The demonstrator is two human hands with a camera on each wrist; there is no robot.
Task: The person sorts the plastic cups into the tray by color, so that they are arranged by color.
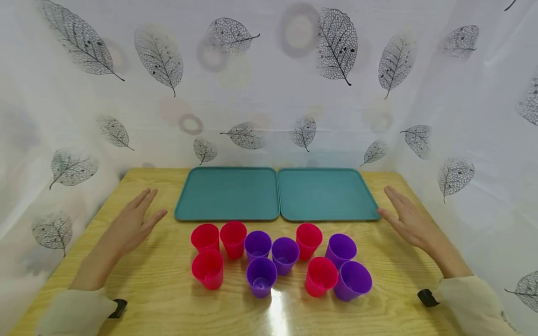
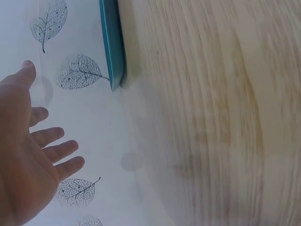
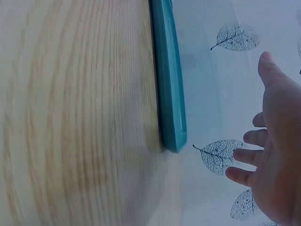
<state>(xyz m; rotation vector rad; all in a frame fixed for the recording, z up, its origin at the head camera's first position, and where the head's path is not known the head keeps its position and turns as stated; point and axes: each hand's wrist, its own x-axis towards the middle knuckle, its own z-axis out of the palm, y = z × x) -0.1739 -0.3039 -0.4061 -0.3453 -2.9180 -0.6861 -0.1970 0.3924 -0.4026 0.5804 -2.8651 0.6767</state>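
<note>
Both hands hover at the sides of the table with fingers extended and nothing in them. The left hand is left of the left teal tray; the left wrist view shows its palm and spread fingers. The right hand has its thumb tip close by the front right corner of the right teal tray. Between the hands, in front of the trays, stand several red cups and several purple cups, mouths up. A purple cup at the right leans slightly outward in the head view, beside a red cup.
The two trays lie side by side along the back of the wooden table. A white curtain with leaf prints hangs behind and at both sides. Dark bands show at the wrists, by the light sleeves.
</note>
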